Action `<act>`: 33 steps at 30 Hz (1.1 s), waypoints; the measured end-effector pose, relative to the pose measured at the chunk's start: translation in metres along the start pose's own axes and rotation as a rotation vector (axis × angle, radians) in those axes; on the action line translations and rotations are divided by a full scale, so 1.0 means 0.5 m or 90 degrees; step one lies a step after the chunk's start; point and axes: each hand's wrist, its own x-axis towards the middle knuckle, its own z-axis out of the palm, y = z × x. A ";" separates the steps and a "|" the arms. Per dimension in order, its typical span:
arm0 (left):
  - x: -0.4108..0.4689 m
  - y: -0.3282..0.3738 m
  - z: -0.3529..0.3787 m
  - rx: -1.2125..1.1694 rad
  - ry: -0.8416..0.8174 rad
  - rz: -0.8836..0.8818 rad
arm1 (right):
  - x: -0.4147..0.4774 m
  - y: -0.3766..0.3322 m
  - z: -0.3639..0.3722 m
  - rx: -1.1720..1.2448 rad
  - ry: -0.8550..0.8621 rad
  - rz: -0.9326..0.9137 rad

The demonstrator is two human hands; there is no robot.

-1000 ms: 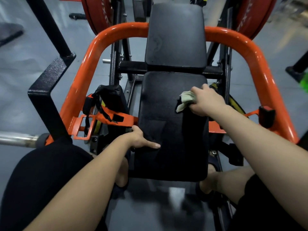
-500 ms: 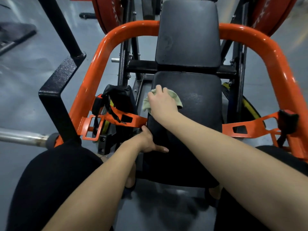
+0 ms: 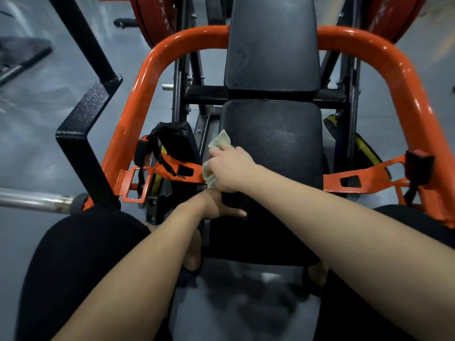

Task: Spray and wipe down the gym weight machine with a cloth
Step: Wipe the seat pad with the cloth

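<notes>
The weight machine has a black padded seat (image 3: 278,143), a black back pad (image 3: 273,45) above it and a curved orange frame (image 3: 138,94) around both. My right hand (image 3: 231,168) grips a pale green cloth (image 3: 220,142) and presses it against the seat's left edge. My left hand (image 3: 216,205) holds the seat's left edge just below, thumb lying flat on top of the pad, fingers hidden under the side. No spray bottle is in view.
A black strap and orange bracket (image 3: 170,168) sit left of the seat. A black angled steel post (image 3: 83,124) and a chrome bar (image 3: 34,200) stand at the left. Red weight plates (image 3: 152,18) hang behind. My legs in black straddle the seat over grey floor (image 3: 32,94).
My right hand carried the cloth from the seat's right edge across to the left edge, then slid down toward my left hand. My left hand kept its hold.
</notes>
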 end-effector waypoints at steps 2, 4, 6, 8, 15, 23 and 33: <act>0.001 -0.003 -0.002 0.009 0.007 -0.019 | -0.025 0.031 -0.008 0.061 -0.030 -0.025; -0.005 0.004 -0.010 0.007 0.003 -0.044 | -0.054 0.051 -0.010 0.094 -0.057 -0.023; -0.017 0.017 -0.020 -0.005 -0.021 -0.118 | -0.085 0.062 0.002 0.083 -0.055 -0.013; -0.016 0.023 -0.020 -0.004 -0.039 -0.149 | -0.118 0.073 0.022 0.074 -0.056 -0.007; -0.019 0.034 -0.026 0.000 -0.071 -0.168 | -0.209 0.151 0.006 0.068 -0.166 0.089; -0.028 0.068 -0.165 0.184 -0.077 -0.069 | -0.141 0.205 -0.028 0.201 0.173 0.286; -0.016 0.073 -0.159 0.276 0.025 0.045 | -0.187 -0.017 0.153 -0.001 0.086 -0.045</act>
